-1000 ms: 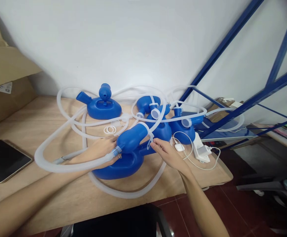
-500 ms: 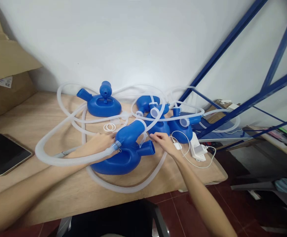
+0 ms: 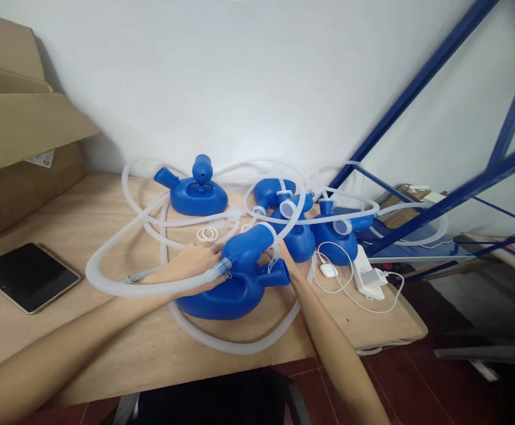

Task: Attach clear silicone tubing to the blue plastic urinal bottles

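Near the table's front, a blue bottle (image 3: 222,298) lies with its spout pointing right. Over it sits a blue bulb-shaped piece (image 3: 248,243) with a white rim, joined by a metal clip to a translucent hose (image 3: 169,288). My left hand (image 3: 199,258) is behind the hose and the bulb piece; its fingertips are hidden. Behind the bulb piece's right side is my right hand (image 3: 279,254), its fingers mostly covered. Whether either hand holds anything cannot be made out. White rings (image 3: 207,234) lie just beyond my left hand.
Another blue bottle (image 3: 199,198) stands at the back, with several more blue pieces to its right. A tablet (image 3: 29,276) and cardboard box (image 3: 27,177) are at left. A white power strip (image 3: 367,277) with cables lies right, near a blue metal frame (image 3: 416,77).
The whole view has shifted, moving things rightward in the picture. My right hand has moved left, in behind the bulb piece. My left hand stays beside it.
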A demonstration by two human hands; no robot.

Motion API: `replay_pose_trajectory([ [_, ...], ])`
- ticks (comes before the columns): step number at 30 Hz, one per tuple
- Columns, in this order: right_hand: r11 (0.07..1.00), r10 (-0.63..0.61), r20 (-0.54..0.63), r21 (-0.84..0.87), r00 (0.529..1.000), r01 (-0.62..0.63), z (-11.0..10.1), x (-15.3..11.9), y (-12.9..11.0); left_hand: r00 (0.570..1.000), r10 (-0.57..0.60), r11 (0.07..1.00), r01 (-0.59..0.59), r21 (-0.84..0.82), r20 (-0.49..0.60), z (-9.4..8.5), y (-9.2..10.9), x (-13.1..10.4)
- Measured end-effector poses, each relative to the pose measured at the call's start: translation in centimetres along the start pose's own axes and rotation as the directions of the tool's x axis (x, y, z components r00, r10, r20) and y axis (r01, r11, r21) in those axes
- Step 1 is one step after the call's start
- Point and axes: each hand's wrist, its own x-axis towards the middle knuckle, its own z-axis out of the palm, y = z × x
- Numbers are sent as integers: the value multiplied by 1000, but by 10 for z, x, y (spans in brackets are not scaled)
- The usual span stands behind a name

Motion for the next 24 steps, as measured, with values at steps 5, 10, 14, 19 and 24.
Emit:
replay_pose_trajectory([
  [5,980,174,139,69,975,-185,-46,-43,-16,999,-13,999,11,45,50,-3,3,2],
  [10,966,243,-316,-13,917,-260,-60,-96,-101,999,-24,1000,24,-3,28,0,3,2],
  [14,859,305,200,365,931,-360,7,-103,-153,998,-50,999,50,14,47,4,3,2],
  [19,355,269,299,853,916,-383,86,-69,-140,999,-13,998,10,58,45,9,-2,3],
  [24,199,330,151,954,932,-225,100,-50,-135,999,39,998,-40,40,22,8,-1,2],
])
